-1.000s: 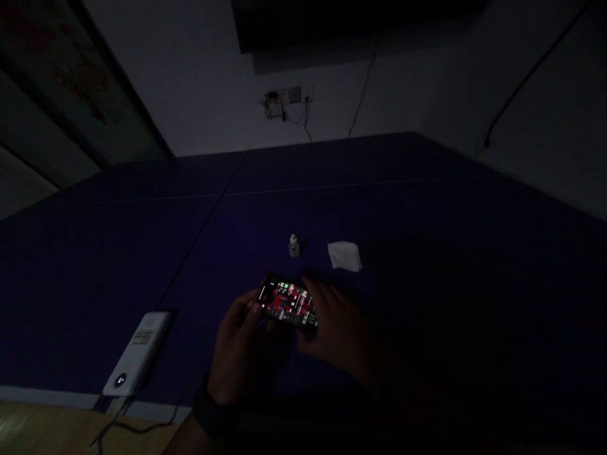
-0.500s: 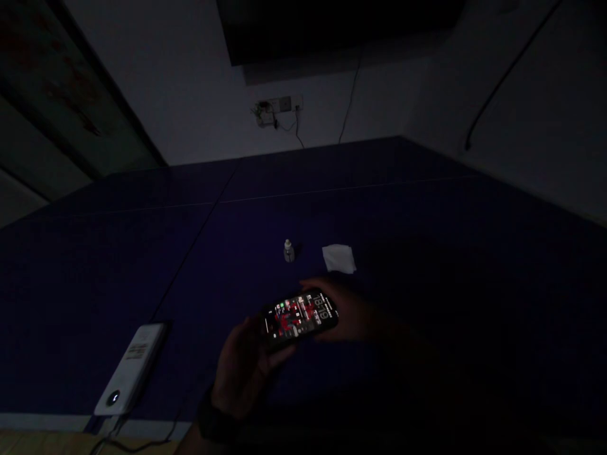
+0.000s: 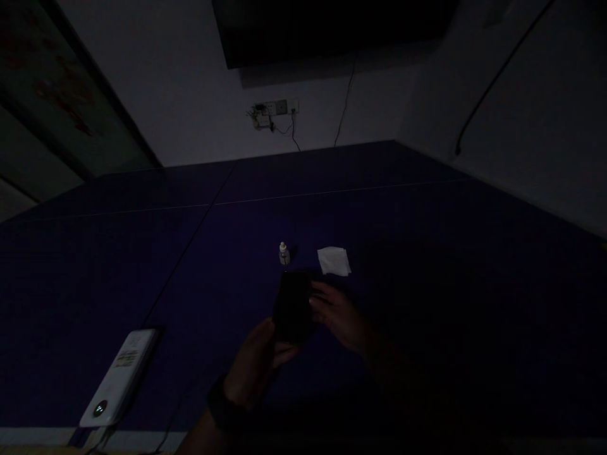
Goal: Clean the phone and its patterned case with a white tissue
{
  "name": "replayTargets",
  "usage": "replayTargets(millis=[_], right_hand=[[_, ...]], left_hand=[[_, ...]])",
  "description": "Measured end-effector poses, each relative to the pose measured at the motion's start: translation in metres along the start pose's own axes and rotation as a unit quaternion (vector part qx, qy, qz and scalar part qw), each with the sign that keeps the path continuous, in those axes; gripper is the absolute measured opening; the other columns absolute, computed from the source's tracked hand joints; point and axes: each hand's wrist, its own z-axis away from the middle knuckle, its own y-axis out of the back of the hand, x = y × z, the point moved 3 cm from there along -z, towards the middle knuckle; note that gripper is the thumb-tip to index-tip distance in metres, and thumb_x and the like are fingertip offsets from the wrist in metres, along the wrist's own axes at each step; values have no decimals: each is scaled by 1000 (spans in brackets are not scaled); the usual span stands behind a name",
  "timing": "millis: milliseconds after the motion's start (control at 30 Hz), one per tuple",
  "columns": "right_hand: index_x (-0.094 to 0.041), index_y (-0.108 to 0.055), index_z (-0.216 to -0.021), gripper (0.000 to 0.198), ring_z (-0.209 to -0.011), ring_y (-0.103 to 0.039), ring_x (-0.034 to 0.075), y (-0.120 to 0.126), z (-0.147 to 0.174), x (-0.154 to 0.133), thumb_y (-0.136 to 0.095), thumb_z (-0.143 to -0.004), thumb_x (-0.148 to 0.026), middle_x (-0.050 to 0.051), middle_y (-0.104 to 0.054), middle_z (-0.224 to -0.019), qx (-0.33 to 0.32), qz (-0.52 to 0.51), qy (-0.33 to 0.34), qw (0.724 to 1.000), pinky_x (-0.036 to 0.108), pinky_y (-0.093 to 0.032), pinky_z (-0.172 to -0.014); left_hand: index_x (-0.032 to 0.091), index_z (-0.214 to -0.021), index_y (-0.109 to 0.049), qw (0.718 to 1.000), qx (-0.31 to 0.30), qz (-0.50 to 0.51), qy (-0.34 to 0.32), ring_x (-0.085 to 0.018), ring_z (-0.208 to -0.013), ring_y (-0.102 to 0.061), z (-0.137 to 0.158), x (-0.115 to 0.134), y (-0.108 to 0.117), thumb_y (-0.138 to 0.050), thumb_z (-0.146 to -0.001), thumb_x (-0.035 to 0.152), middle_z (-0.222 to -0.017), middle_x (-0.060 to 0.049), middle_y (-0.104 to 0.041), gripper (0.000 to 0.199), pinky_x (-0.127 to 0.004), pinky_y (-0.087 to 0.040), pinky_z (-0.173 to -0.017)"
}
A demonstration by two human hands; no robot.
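In the dim head view I hold a smartphone above the dark blue surface; its visible face is all dark. My left hand, with a dark band at the wrist, is closed on its lower left edge. Fingers of my right hand grip its right edge. Just beyond the phone stands a small clear dropper bottle with a white cap, upright. To the right of that bottle lies a folded white tissue, close to my right fingertips but apart from them.
A long white device with a small lit display lies at the front left, cables by its lower end. Wall sockets with plugs and cords sit at the back, below a dark screen. A black cable hangs at right.
The phone's lit screen, which showed 18:19, is now dark. Both hands have turned the phone from lying sideways to nearly upright in view. The camera view has shifted slightly.
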Motion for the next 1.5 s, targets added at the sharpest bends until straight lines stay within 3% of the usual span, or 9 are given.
replayTargets(millis=[167, 300, 500, 667, 833, 1133, 1233, 1300, 1500], right_hand=[[-14, -55, -132, 44, -91, -72, 22, 1, 5, 13, -57, -93, -33, 14, -69, -115, 64, 212, -70, 973, 34, -61, -73], [-14, -53, -135, 45, -85, -72, 19, 1, 6, 17, -58, -92, -27, 16, -66, -124, 74, 311, -81, 944, 27, -58, -63], [-17, -55, -135, 39, -86, -73, 20, -8, 13, 7, -51, -98, -26, 14, -71, -118, 46, 449, -86, 888, 25, -55, -63], [-13, -53, -136, 38, -108, -69, 25, -19, 16, -7, -47, -100, -23, 17, -68, -123, 17, 552, -81, 830, 32, -52, -86], [-9, -44, -140, 39, -97, -73, 27, -31, 20, -10, -41, -101, -15, 21, -73, -108, -10, 616, -98, 781, 33, -50, -76], [-15, -38, -146, 45, -87, -75, 27, -25, 21, -9, -40, -102, -25, 16, -76, -103, 17, 675, -70, 735, 32, -50, -70], [-19, -52, -136, 38, -84, -74, 26, 8, 21, -23, -39, -101, -28, 12, -76, -98, 122, 713, -11, 690, 35, -52, -76], [-15, -58, -129, 37, -102, -70, 27, 37, 21, -34, -37, -100, -24, 15, -72, -114, 169, 723, 15, 670, 38, -50, -90], [-8, -50, -141, 50, -137, -45, 31, 101, 13, -43, -39, -97, -28, 19, -51, -146, 264, 746, 77, 606, 46, -34, -114]], left_hand=[[11, -103, -63, 972, 2, -235, 7, -16, -67, -65, -8, -5, 14, -58, -87, 59, -85, -11, -70, 51, -26, -50, -60], [14, -106, -61, 904, -2, -425, 38, -13, -53, -55, -6, -7, 17, -41, -95, 54, -70, -3, -62, 46, -24, -40, -49], [16, -111, -66, 729, 0, -684, -1, -21, -88, -69, -10, -3, 9, -28, -101, 36, -104, -14, -73, 44, -32, -47, -74], [17, -116, -65, 674, 1, -739, 22, -26, -89, -71, -12, -5, 9, -26, -102, 35, -106, -15, -74, 45, -34, -48, -71], [21, -122, -61, 616, -28, -787, 23, -27, -93, -72, -17, -5, 13, -35, -99, 29, -109, -15, -72, 36, -35, -52, -74], [26, -128, -57, 580, -29, -814, 9, -29, -91, -72, -14, 3, 17, -30, -101, 32, -108, -11, -73, 38, -38, -52, -70], [26, -125, -58, 595, 12, -801, -56, -24, -87, -72, -15, 24, 30, -29, -103, 41, -104, -8, -74, 40, -34, -51, -70], [20, -114, -63, 589, 54, -800, -104, -21, -86, -70, -20, 41, 45, -31, -102, 40, -100, -9, -74, 40, -32, -52, -75], [10, -133, -55, 564, 150, -785, -208, -30, -132, -49, -54, 68, 96, -31, -100, 37, -140, -19, -55, 49, -46, -39, -111]])
